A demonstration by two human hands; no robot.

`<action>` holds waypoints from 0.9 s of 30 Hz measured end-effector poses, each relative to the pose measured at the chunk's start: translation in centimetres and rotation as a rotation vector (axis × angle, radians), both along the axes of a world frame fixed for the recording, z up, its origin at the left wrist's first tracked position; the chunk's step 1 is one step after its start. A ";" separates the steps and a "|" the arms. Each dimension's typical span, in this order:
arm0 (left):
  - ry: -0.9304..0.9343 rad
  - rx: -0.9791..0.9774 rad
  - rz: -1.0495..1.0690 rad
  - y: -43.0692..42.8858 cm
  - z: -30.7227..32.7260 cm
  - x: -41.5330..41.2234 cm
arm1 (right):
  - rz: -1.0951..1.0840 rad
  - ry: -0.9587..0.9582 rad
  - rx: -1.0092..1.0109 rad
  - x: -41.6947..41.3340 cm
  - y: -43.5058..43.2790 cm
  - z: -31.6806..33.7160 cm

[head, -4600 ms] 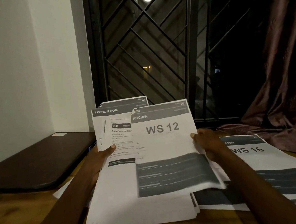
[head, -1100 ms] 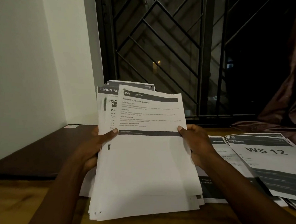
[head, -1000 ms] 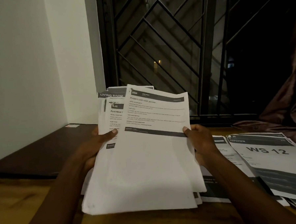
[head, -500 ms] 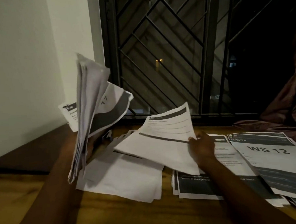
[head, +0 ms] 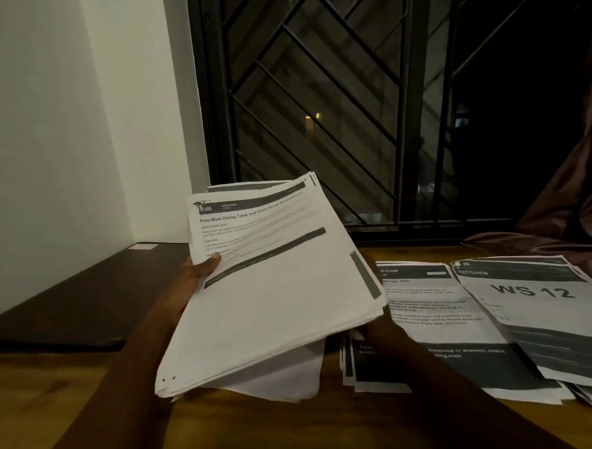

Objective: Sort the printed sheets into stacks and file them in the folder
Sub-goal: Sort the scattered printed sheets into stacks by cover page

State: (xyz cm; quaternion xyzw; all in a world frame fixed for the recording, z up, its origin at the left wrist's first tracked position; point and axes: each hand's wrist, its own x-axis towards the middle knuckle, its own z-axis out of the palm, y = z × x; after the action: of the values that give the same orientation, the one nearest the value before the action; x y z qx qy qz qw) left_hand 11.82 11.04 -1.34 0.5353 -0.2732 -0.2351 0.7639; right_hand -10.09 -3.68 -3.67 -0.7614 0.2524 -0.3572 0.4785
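Left hand (head: 184, 288) pinches one thick white printed-sheet bundle (head: 275, 311), thumb on top; right hand (head: 379, 333) beneath, fingers hidden, can't tell; two stacks alongside: text-page stack (head: 426, 306), WS 12 stack (head: 532, 315).

White printed paper sheets (head: 275, 311): black text, dark grey bands. Brown wooden tabletop (head: 264, 432): streaky grain. Flat dark brown case (head: 86, 304): plain. Black metal window grille (head: 314, 86): diagonal chevrons. Maroon fabric curtain (head: 568, 203).
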 end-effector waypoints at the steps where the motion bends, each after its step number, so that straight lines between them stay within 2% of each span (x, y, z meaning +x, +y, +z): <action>1: 0.017 0.008 -0.041 0.1 -0.1 -0.1 | -0.062 -0.081 0.056 -0.2 -0.6 0.8; 2: 0.050 -0.014 -0.046 0.0 -0.2 -0.2 | -0.101 -0.160 0.051 -0.4 -0.7 2.0; 3: 0.074 -0.035 -0.068 0.0 -0.1 -0.4 | -0.075 -0.188 0.129 -0.6 -1.0 2.9; 6: 0.004 -0.053 -0.126 0.7 0.0 -1.4 | 0.178 -0.145 0.472 -1.4 -1.3 4.5; 9: 0.063 0.010 -0.198 0.9 0.0 -2.3 | 0.305 -0.117 0.465 -1.2 -1.7 3.9; 11: 0.094 0.000 -0.252 0.9 0.2 -2.6 | 0.242 -0.132 0.392 -0.1 -2.1 3.3; 17: 0.108 -0.011 -0.320 0.9 0.0 -2.8 | -0.127 -0.244 0.286 0.6 -2.2 2.6; 20: 0.090 -0.019 -0.321 0.9 -0.1 -2.9 | -0.162 -0.285 0.314 0.2 -2.7 2.8; 27: 0.050 0.019 -0.305 0.9 -0.1 -2.9 | -0.229 -0.184 0.278 -0.2 -4.5 2.5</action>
State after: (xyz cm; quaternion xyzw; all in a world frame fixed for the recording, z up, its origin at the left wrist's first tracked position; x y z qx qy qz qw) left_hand 8.96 11.93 -1.48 0.4888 -0.3299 -0.3643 0.7208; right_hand -10.26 -8.17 -1.16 -0.6185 0.3396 -0.4390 0.5563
